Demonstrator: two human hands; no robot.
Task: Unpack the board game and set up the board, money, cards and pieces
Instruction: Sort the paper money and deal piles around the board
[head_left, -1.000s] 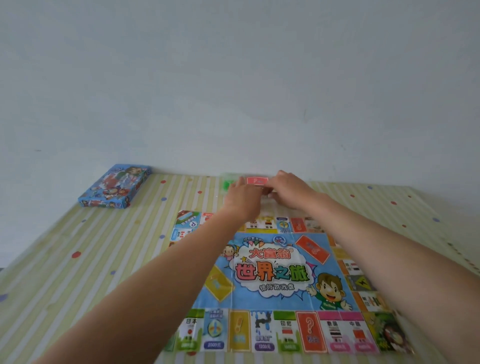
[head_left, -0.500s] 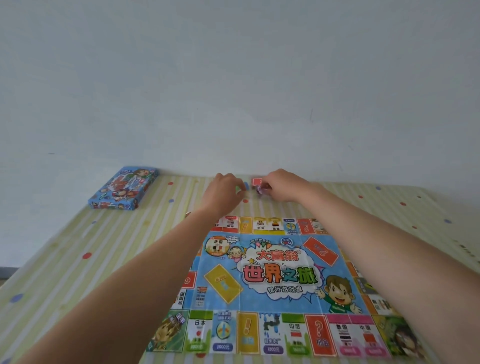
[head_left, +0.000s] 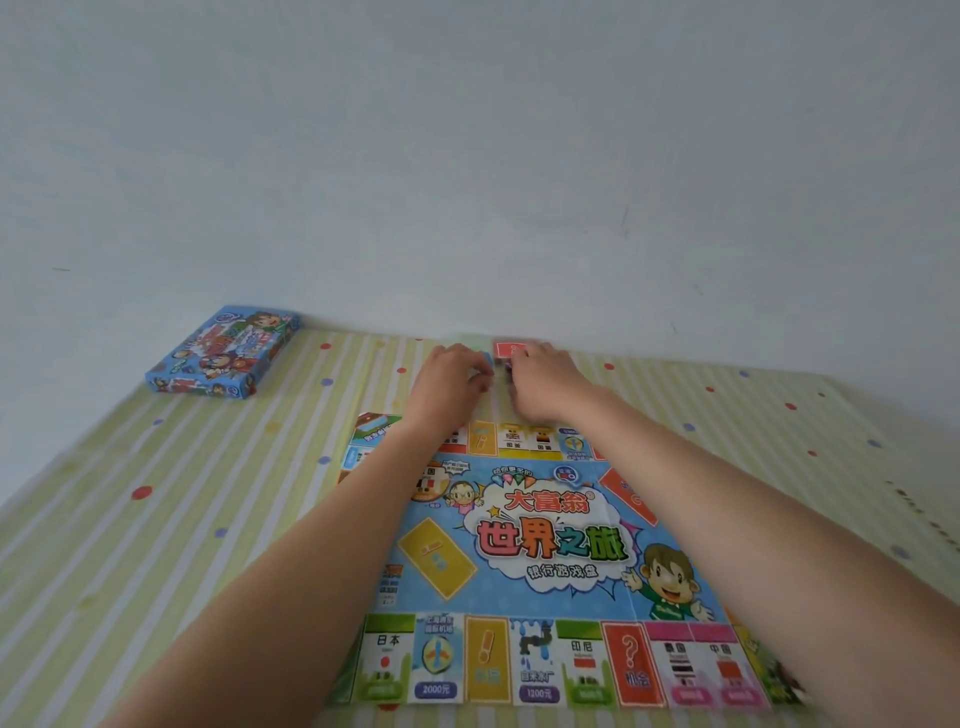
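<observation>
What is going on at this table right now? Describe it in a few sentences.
A person is setting up a board game. The board lies unfolded on the striped tablecloth. The left hand and right hand are close together just past the board's far edge, with fingers curled over something too small to make out. A red card shows just beyond the right hand. The game box lies at the far left, near the wall.
</observation>
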